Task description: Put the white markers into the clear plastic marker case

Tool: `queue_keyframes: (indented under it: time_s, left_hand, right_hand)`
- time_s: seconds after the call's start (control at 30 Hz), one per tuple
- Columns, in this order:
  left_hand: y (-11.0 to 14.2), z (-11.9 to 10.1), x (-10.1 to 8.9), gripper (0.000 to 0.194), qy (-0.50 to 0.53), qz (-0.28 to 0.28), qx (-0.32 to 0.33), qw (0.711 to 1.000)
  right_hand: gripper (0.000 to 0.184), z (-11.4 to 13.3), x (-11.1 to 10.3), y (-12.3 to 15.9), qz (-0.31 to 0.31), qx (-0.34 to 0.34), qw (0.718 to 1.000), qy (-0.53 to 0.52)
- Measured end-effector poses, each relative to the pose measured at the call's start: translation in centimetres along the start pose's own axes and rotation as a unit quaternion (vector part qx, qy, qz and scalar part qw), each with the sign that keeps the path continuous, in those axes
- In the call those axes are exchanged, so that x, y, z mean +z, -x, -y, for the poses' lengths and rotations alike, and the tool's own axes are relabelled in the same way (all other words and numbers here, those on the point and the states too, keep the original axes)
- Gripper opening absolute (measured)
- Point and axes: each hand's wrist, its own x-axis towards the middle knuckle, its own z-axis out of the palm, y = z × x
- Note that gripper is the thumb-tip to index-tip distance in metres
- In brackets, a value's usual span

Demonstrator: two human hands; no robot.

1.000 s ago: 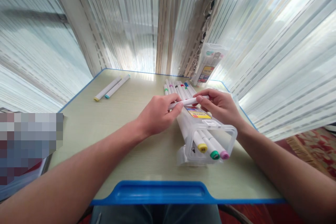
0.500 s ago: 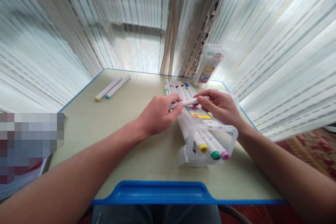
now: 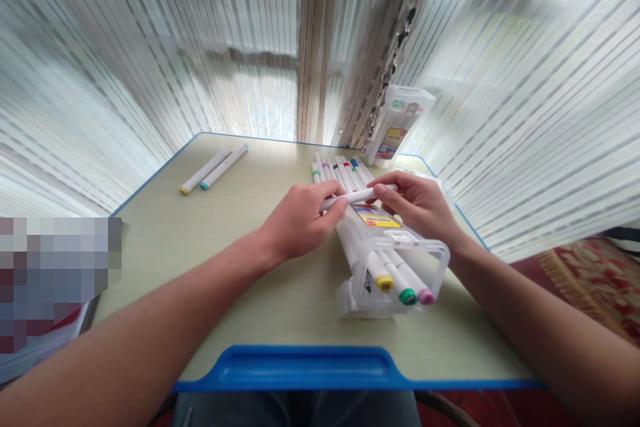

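Note:
Between my two hands a white marker pen [image 3: 361, 196] is held nearly level. My left hand [image 3: 311, 215] pinches its left end, and my right hand [image 3: 416, 199] grips the right end with thumb and fingers. Just below it lies a clear plastic marker case [image 3: 360, 240], its open end toward me. Markers with a yellow cap [image 3: 384, 283], a green cap [image 3: 407, 296] and a pink cap [image 3: 425, 297] stick out of that end. Behind my hands, several white markers [image 3: 327, 167] with coloured bands lie side by side, partly hidden by my fingers.
Two markers, one yellow-ended [image 3: 204, 173] and one teal-ended [image 3: 223, 167], lie on the table's left. A second clear case [image 3: 395, 127] stands upright at the back right. The table [image 3: 260, 320] has a blue rim and a blue front tray [image 3: 307, 365]. String curtains hang behind.
Both hands keep hold of the same marker in almost the same place. The view has shifted slightly; nothing on the table has visibly moved.

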Motion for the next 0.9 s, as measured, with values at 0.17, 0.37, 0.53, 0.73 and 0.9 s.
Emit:
queue_keyframes:
  time_s: [0.17,0.37,0.53,0.73,0.9]
  left_hand:
    - [0.0,0.09,0.06,0.026,-0.001,-0.001,-0.004,1.0]
    - [0.02,0.0,0.04,0.026,-0.002,0.0,-0.004,1.0]
    - [-0.02,-0.03,0.02,0.027,-0.002,0.001,-0.003,1.0]
    - [0.03,0.11,0.09,0.026,0.003,0.002,-0.006,1.0]
    - [0.03,0.15,0.18,0.026,0.007,0.002,-0.009,1.0]
  right_hand:
    - [0.03,-0.02,-0.02,0.02,0.004,-0.001,1.0,-0.004]
    - [0.033,-0.11,0.01,0.01,0.004,-0.004,1.0,-0.014]
    - [0.033,-0.17,0.03,-0.07,0.008,-0.005,1.0,-0.018]
    - [0.033,-0.32,-0.04,-0.12,0.007,-0.009,1.0,-0.025]
    - [0.03,-0.41,-0.02,-0.11,0.007,-0.011,0.999,-0.03]
